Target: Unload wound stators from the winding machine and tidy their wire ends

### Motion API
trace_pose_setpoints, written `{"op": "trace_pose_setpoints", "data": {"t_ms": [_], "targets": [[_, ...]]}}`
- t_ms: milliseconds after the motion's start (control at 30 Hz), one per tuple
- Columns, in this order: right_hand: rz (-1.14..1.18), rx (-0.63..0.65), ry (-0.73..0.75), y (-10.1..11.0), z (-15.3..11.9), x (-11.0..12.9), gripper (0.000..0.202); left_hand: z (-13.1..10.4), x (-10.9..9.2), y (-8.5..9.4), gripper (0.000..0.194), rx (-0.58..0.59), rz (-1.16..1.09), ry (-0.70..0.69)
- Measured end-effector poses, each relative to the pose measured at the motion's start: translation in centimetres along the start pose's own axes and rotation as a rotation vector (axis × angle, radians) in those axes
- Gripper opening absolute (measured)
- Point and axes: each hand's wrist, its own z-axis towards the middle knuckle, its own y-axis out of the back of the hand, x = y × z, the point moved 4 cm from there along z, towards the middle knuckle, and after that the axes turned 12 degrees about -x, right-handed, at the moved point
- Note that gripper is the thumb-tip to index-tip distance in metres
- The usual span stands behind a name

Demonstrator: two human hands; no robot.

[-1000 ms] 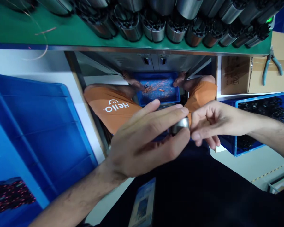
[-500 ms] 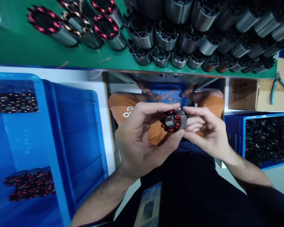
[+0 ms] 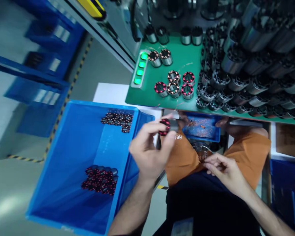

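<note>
My left hand (image 3: 151, 149) grips a metal stator with red windings (image 3: 172, 125) between thumb and fingers, its wound end facing left, near the right rim of the large blue bin (image 3: 131, 137). Above my lap, my right hand (image 3: 221, 167) is apart from the stator, with thumb and fingertips pinched together; whatever they hold is too small to make out. In the bin lie a group of copper-wound stators (image 3: 118, 120) and a group of red-wound stators (image 3: 100, 179).
The green table (image 3: 147, 96) carries several wound stators (image 3: 173, 88), a green-lit box (image 3: 141, 68) at its left and rows of unwound metal cores (image 3: 241, 80) at right. A small blue tray (image 3: 201, 131) with wire scraps lies between the feet.
The view has swung left, showing more of the blue bin. My left hand has carried the stator left, and my right hand has let go of it and moved down to the right.
</note>
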Motion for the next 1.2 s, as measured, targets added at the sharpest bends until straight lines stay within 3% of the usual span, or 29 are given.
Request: {"op": "trace_pose_setpoints", "data": {"t_ms": [100, 233, 333, 500, 633, 767, 833, 967, 1067, 1133, 1200], "targets": [[-0.092, 0.06, -0.038, -0.3, -0.1, -2.2, 0.034, 5.3, 0.9, 2.4, 0.01, -0.165, 0.217, -0.152], [-0.185, 0.139, -0.04, -1.6, -0.5, -3.0, 0.034, 10.4, 2.3, 2.8, 0.009, -0.079, 0.416, -0.26], [-0.205, 0.177, -0.042, -2.7, -0.5, -3.1, 0.032, 11.2, 3.5, 2.3, 0.01, -0.017, 0.521, -0.325], [-0.18, 0.174, -0.056, -3.3, 0.2, -3.5, 0.033, 10.2, 6.0, 1.7, 0.015, -0.047, 0.63, -0.36], [-0.162, 0.155, -0.064, -3.1, 0.9, -3.6, 0.034, 10.6, 6.2, 1.3, 0.017, 0.048, 0.586, -0.31], [-0.175, 0.171, -0.061, -3.2, 1.6, -3.4, 0.034, 14.2, 4.8, 1.2, 0.022, 0.042, 0.599, -0.347], [-0.174, 0.174, -0.049, -3.4, 1.9, -3.3, 0.034, 16.7, 5.0, 0.2, 0.024, 0.12, 0.69, -0.432], [-0.161, 0.168, 0.001, -4.2, 2.2, -2.8, 0.032, 20.9, 7.8, -3.3, 0.03, 0.372, 0.842, -0.518], [-0.143, 0.147, 0.027, -4.2, 1.9, -2.3, 0.031, 22.5, 9.1, -4.7, 0.028, 0.454, 0.845, -0.517], [-0.128, 0.141, 0.039, -3.6, 1.7, -1.9, 0.032, 22.7, 7.9, -4.3, 0.028, 0.394, 0.781, -0.492], [-0.121, 0.122, 0.033, -2.3, 1.5, -1.1, 0.033, 21.5, 5.0, -3.0, 0.024, 0.27, 0.655, -0.445]]}}
